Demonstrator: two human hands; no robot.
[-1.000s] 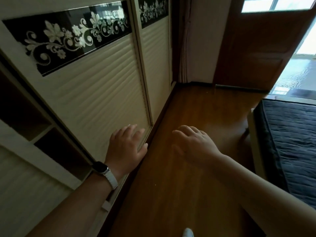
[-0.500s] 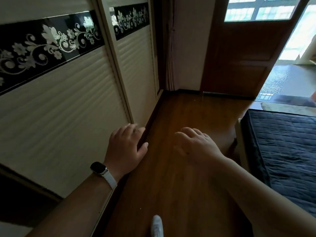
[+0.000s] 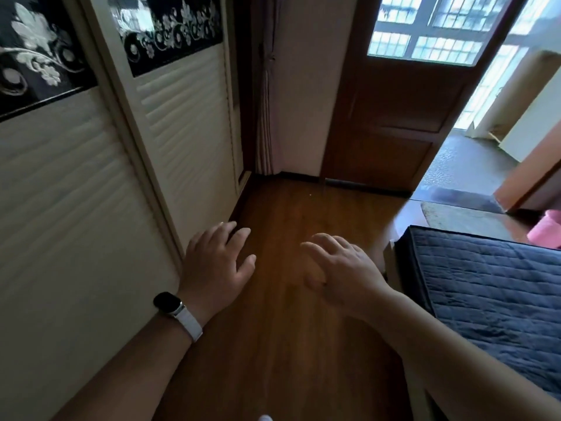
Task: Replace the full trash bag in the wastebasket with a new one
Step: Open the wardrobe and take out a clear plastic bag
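At the bottom edge a small white toe tip [image 3: 265,418] pokes in; shoe or slipper, I cannot tell. Above it, in the lower middle of the frame, two bare forearms reach out over the glossy brown wooden floor [image 3: 288,344]. The left hand [image 3: 217,262], with a black-faced watch on a white strap [image 3: 171,305] at its wrist, sits left of centre, fingers loosely spread and holding nothing. The right hand [image 3: 343,268], just right of centre, is palm down with relaxed, slightly bent fingers, also empty. The two are apart and touch nothing.

On the right edge lies a bed under a dark blue quilted cover [image 3: 491,287]. The left side is filled by cream ribbed wardrobe doors with a black floral band [image 3: 182,132]. Farther off, upper centre, stands a brown wooden door with a glazed top [image 3: 394,117], with a bright opening to its right.

Neither the wastebasket nor any trash bag is in view, so this looks like the search for it. It would go best by keeping both hands free, passing between wardrobe and bed corner, and scanning floor level ahead
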